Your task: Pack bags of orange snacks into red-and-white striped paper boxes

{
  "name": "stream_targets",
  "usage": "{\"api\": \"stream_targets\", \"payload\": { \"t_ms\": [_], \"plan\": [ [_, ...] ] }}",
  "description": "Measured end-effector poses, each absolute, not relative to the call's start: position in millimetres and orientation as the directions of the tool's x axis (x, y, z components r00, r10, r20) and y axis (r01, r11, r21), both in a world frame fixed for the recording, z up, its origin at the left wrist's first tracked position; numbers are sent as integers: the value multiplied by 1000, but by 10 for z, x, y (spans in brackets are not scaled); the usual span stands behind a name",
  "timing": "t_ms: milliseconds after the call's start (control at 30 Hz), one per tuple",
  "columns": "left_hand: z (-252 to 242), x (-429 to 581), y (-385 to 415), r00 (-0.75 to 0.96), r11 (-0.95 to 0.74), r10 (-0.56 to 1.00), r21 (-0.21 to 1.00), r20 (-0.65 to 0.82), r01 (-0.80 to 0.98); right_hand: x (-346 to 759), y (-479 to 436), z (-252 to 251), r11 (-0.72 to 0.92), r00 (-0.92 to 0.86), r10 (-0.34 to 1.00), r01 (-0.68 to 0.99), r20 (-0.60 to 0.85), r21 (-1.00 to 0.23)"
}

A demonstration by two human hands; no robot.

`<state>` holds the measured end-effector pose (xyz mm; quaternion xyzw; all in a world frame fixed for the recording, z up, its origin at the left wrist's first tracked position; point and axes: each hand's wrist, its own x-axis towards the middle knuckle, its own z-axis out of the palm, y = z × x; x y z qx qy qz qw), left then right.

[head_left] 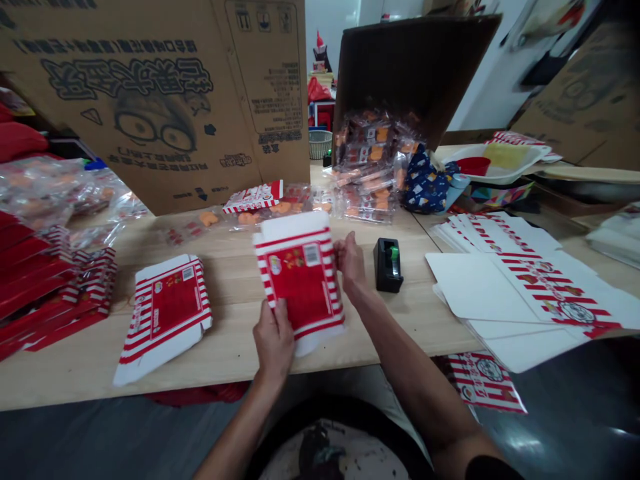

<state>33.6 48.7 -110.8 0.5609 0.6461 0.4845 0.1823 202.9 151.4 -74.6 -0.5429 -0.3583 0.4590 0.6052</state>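
A red-and-white striped carton (304, 283) is in front of me, tilted up off the table, with white flaps at its top and bottom. My left hand (274, 337) grips its lower left side, thumb on the printed face. At the upper right edge of the carton, my right hand (350, 263) has its fingers closed against the side; the fingertips are partly hidden. Just right of that hand stands a black tape dispenser (389, 265) with a green roll. Another striped carton (173, 303) lies to the left, with a white flap toward me.
Flat carton blanks (530, 287) are stacked at the right, overhanging the table edge. Red finished boxes (45, 293) pile up at the left. Clear-wrapped packets (370, 167) spill from a big open cardboard box (415, 73). Another large cardboard box (200, 100) stands behind.
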Motion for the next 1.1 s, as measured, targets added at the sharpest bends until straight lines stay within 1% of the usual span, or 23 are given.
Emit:
{"api": "stream_targets", "payload": {
  "t_ms": [67,100,133,167,267,333,433,500,600,633,700,800,867,900,933,1033,1100],
  "plan": [
    [-1109,251,581,-388,-58,878,869,279,492,1992,1389,-786,-64,202,973,-221,-109,-973],
    [-1112,226,618,-408,-51,872,880,269,472,1962,1322,-808,-83,173,978,-202,-119,-976],
    [-1117,218,645,-412,-50,872,886,264,462,1928,1262,-828,-93,170,978,-147,-118,-985],
    [-1122,226,661,-405,-52,876,887,261,459,1896,1213,-843,-87,195,976,-56,-96,-995],
    [-1133,306,649,-399,-79,876,896,272,437,1846,1167,-843,-26,317,947,231,50,-973],
    [-1137,362,617,-418,-106,860,903,294,415,1856,1200,-817,-6,376,919,312,118,-950],
    [-1136,424,574,-437,-139,840,906,322,400,1859,1264,-798,-28,377,921,313,97,-949],
    [-1127,454,559,-432,-154,839,905,332,396,1832,1289,-827,-19,387,917,278,94,-960],
    [-1099,450,548,-395,-138,870,915,295,380,1808,1289,-911,0,381,923,159,61,-987],
    [-1091,426,542,-368,-121,891,919,267,375,1821,1281,-934,3,360,931,152,58,-988],
    [-1087,347,516,-296,-90,932,923,211,375,1879,1253,-955,32,318,943,215,101,-976],
    [-1122,211,450,-144,-30,985,923,91,384,1975,1188,-937,154,238,941,331,240,-931],
    [-1146,157,433,-53,12,999,933,7,360,1986,1133,-948,220,152,948,317,279,-923],
    [-1150,142,447,-53,19,999,940,-1,340,1971,1103,-975,234,108,955,299,277,-925],
    [-1148,133,480,-92,9,996,948,22,320,1946,1073,-1016,232,70,963,277,260,-932],
    [-1121,114,647,-269,-101,946,953,180,284,1870,988,-1193,175,4,984,162,178,-971],
    [-1119,93,747,-258,-148,941,954,217,262,1871,947,-1302,146,-24,989,86,145,-986]
  ]
}}
